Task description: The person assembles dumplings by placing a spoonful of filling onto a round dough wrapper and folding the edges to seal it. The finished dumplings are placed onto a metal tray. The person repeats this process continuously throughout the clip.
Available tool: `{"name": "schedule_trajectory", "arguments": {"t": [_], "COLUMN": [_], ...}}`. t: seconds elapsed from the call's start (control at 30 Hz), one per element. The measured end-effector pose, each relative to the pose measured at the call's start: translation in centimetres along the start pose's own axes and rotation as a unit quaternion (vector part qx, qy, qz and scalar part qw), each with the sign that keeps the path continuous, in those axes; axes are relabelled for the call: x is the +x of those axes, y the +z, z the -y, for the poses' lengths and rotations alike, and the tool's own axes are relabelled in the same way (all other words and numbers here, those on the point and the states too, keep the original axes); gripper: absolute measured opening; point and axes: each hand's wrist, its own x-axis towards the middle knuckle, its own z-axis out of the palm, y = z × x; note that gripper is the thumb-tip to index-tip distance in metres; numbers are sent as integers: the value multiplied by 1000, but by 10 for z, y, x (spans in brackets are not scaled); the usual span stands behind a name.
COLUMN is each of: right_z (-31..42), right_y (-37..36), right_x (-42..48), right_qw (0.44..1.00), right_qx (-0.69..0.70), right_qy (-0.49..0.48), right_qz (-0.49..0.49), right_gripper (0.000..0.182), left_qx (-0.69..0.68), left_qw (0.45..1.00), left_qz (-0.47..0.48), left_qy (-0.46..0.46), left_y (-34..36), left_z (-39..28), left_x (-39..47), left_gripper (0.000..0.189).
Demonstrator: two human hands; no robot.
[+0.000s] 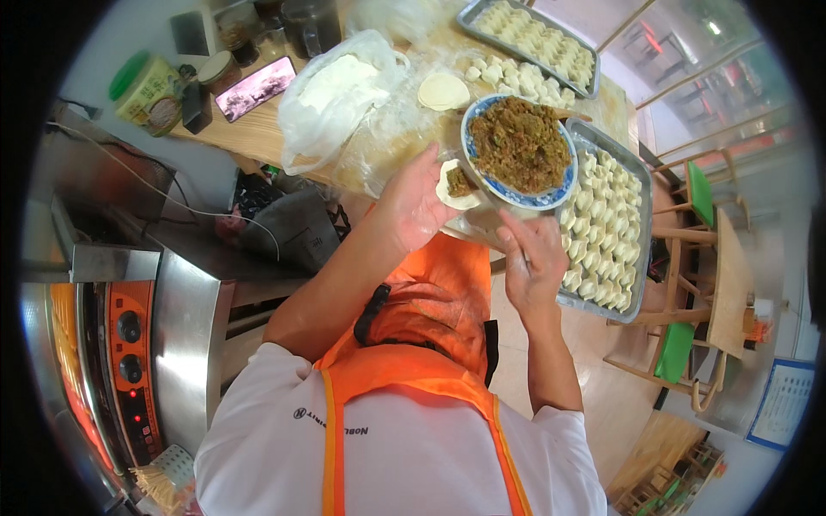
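Observation:
My left hand (413, 203) holds a round dough wrapper (450, 198) on its fingers, with a dab of brown-green filling (460, 183) in the middle. My right hand (534, 258) grips a thin filling spatula (488, 193), whose front end lies beside the wrapper. Just beyond both hands stands a blue-and-white bowl (548, 201) heaped with minced filling (519, 145). A small stack of flat wrappers (444, 91) lies behind it on the floured table. To the right of my right hand, a metal tray (635, 309) carries rows of folded dumplings (600, 226).
Small dough pieces (516, 80) lie near a second dumpling tray (590, 87). A plastic bag of flour (342, 84), a phone (255, 89) and a green-lidded tub (148, 93) occupy the left side. A steel appliance with knobs (129, 348) stands at left; wooden chairs (677, 342) stand at right.

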Motion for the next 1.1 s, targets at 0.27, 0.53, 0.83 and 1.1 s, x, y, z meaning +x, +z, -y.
{"name": "schedule_trajectory", "arguments": {"t": [0.27,0.53,0.83,1.1], "right_z": [6,16,-8,-11], "right_y": [-1,-22,-28,-18], "right_x": [-20,-5,1,23], "right_qw": [999,951,860,993], "right_qx": [0,223,360,-101], "right_qy": [24,212,362,61], "right_qz": [-41,4,-16,11], "right_gripper": [23,16,20,17], "left_qx": [-12,62,2,96], "left_qw": [1000,996,988,982], "left_qz": [-3,52,139,135], "left_qy": [6,-34,-63,87], "left_y": [-11,-29,-38,-31], "left_z": [4,3,8,6], "left_x": [6,-9,-26,-60], "left_gripper": [61,66,50,55]}}
